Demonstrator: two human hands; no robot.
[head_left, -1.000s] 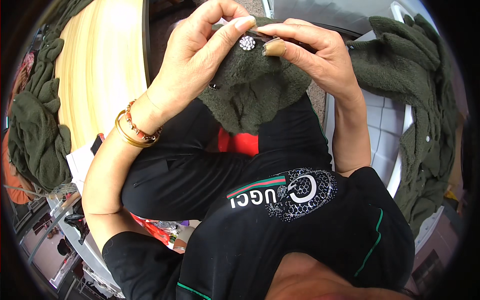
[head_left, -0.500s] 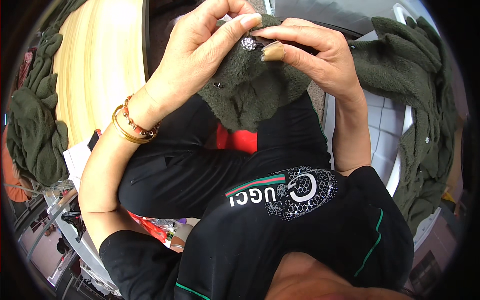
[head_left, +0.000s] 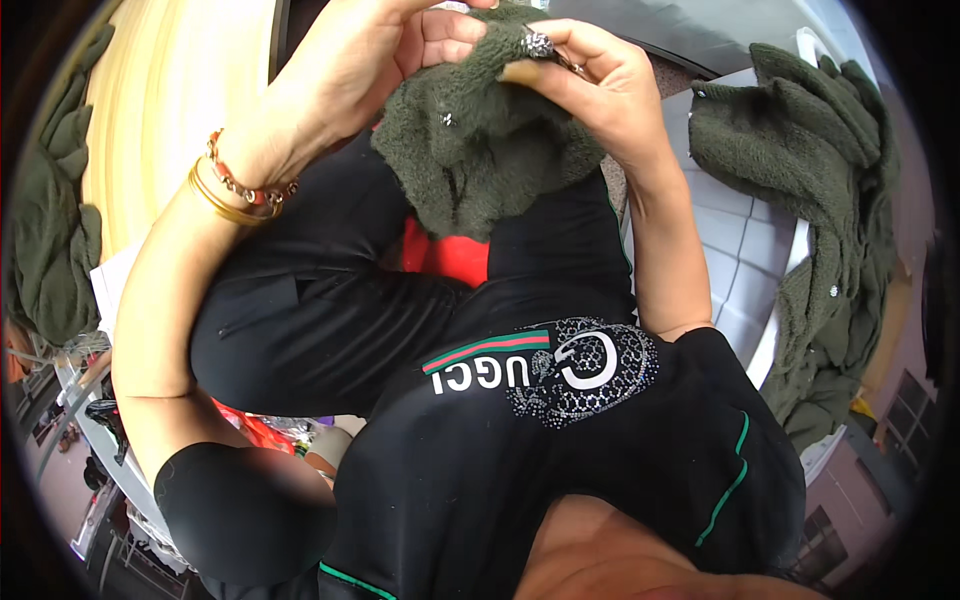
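A dark green fuzzy garment [head_left: 480,150] hangs bunched between my hands above my lap. My left hand [head_left: 410,45] curls against its upper left edge, fingertips partly cut off by the top of the picture. My right hand [head_left: 605,85] pinches the cloth between thumb and fingers, beside a sparkly silver button [head_left: 537,44]. A tan cover [head_left: 522,72] wraps the right thumb tip. Something small and dark sits among the right fingers, too hidden to name. Lower on the cloth shows a second sparkly button [head_left: 446,119].
To the right, more green fuzzy garments [head_left: 810,140] drape over a white-rimmed bin [head_left: 735,230]. A pale wooden table [head_left: 170,110] stands at the left, with another green heap [head_left: 55,250] beyond it. Something red [head_left: 445,255] shows between my legs.
My left hand has moved away from the silver button and up toward the top edge, its fingers opening out somewhat. My right hand now holds the cloth by the button. The whole view has shifted slightly.
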